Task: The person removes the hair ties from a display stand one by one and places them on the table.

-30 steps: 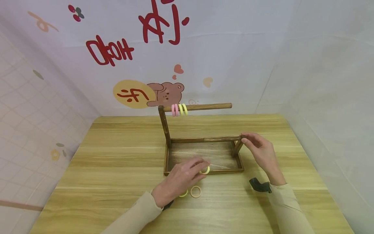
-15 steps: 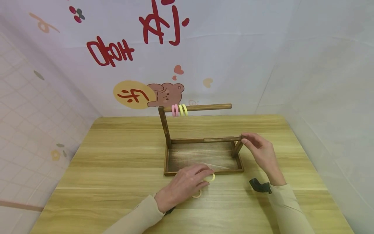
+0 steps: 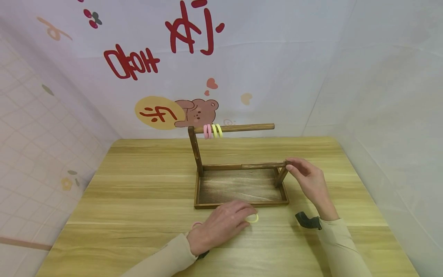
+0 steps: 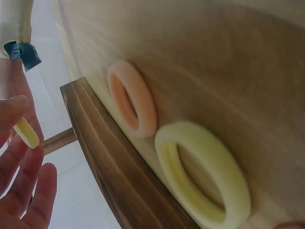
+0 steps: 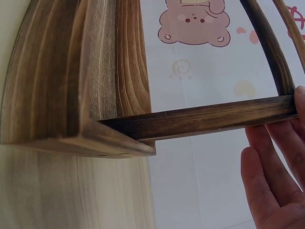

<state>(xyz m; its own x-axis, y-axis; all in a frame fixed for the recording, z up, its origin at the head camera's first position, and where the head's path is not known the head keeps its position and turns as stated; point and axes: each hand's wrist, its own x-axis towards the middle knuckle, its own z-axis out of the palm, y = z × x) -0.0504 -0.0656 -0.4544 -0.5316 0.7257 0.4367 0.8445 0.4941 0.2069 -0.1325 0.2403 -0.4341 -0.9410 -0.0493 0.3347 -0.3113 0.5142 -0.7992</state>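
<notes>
My left hand [image 3: 226,223] pinches a yellow ring [image 3: 255,219] between thumb and finger, just in front of the wooden rack [image 3: 242,204]. The left wrist view shows this held ring [image 4: 27,132] edge-on. On the table beneath that hand lie an orange-looking ring [image 4: 148,112] and another yellow ring [image 4: 236,191], both hidden from the head camera. A pink ring [image 3: 196,224] peeks out behind the left wrist. My right hand [image 3: 309,182] grips the rack where its lower bar [image 3: 263,166] meets the short right post [image 5: 205,117].
Two pink rings [image 3: 207,132] and two yellow rings [image 3: 217,131] hang near the left end of the upper bar [image 3: 249,127]. Its right end is free. A tall post [image 3: 195,150] carries it above the tray base. A white printed backdrop [image 3: 277,69] stands behind the table [image 3: 138,200].
My left hand has drawn back toward me and slightly right with the yellow ring, covering the loose rings. A pink ring has come into sight by the wrist. My right hand stays put.
</notes>
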